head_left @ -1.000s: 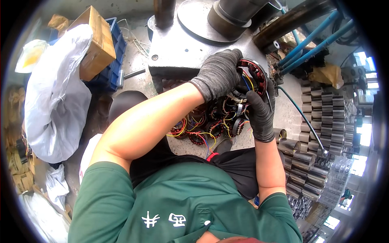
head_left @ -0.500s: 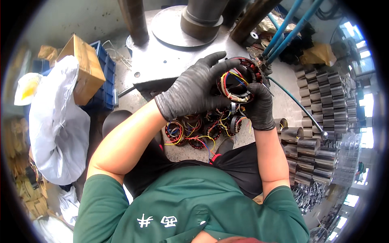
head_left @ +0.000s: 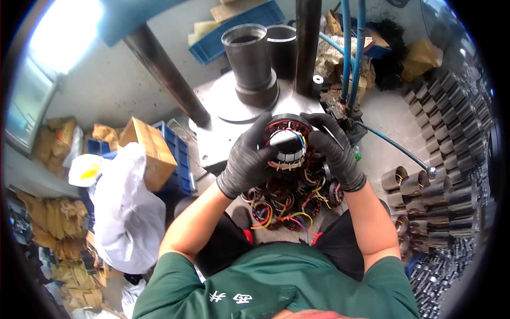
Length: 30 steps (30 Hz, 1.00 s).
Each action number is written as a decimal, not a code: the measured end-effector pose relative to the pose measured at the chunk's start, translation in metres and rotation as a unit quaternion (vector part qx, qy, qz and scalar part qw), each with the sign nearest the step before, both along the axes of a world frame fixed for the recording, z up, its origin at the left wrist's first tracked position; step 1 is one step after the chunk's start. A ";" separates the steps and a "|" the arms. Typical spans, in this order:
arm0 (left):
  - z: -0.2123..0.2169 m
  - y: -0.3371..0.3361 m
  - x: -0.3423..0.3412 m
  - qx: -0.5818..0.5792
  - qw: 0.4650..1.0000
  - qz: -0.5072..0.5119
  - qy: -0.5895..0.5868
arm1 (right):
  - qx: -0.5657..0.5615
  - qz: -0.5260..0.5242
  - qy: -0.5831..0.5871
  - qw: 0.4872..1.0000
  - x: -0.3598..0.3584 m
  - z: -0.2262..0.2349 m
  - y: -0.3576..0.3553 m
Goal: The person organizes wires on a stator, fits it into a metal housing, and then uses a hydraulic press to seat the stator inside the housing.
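Observation:
Between my two black-gloved hands is a motor stator, a dark ring [head_left: 291, 158] with red windings, white lacing and a few coloured wires inside. My left hand [head_left: 247, 162] is closed on its left side. Around its right side curl the fingers of my right hand [head_left: 334, 154]. The stator is tilted, its round opening facing up toward me. It is held just in front of a steel press table [head_left: 215, 141], where a tall metal cylinder [head_left: 247, 61] stands on a round plate. Below my hands, several more stators [head_left: 289, 204] with loose coloured wires lie heaped between my legs.
Rows of metal cylinders [head_left: 419, 183] stand at the right, above a heap of small metal parts [head_left: 443, 274]. A lever with a ball end [head_left: 431, 171] juts out there. Dark posts [head_left: 167, 74] flank the table. At the left are a cardboard box [head_left: 151, 154] and a white sack [head_left: 127, 218].
The view has swung up and left, showing more of the press. My left hand's spread fingers have closed on the stator, and the ring has turned in my hands.

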<state>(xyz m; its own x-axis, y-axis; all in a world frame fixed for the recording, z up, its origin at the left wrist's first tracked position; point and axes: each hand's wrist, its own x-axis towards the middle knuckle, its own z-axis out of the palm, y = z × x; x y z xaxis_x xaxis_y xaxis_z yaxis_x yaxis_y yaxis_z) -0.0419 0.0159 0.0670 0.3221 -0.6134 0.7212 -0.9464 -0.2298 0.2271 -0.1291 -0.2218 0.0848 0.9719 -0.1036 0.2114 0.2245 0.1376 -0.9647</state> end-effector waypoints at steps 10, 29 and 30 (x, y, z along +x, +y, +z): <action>0.132 -0.031 0.099 -0.106 0.993 0.034 -0.031 | 0.229 -0.138 -0.027 0.963 0.034 -0.018 -0.060; 0.160 -0.031 0.230 0.037 0.945 0.162 0.280 | 0.236 -0.111 -0.013 0.965 0.027 -0.002 -0.047; 0.159 -0.029 0.232 0.049 0.946 0.167 0.272 | 0.236 -0.111 -0.006 0.965 0.027 -0.001 -0.045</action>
<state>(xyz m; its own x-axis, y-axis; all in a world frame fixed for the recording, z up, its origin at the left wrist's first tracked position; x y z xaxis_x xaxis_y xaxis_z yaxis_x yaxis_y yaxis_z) 0.1901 -0.0131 0.2259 0.8175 -0.4670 0.3369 -0.5657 -0.5414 0.6220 -0.1023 -0.2664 0.0842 0.9125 -0.3964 0.1012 0.3098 0.5079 -0.8038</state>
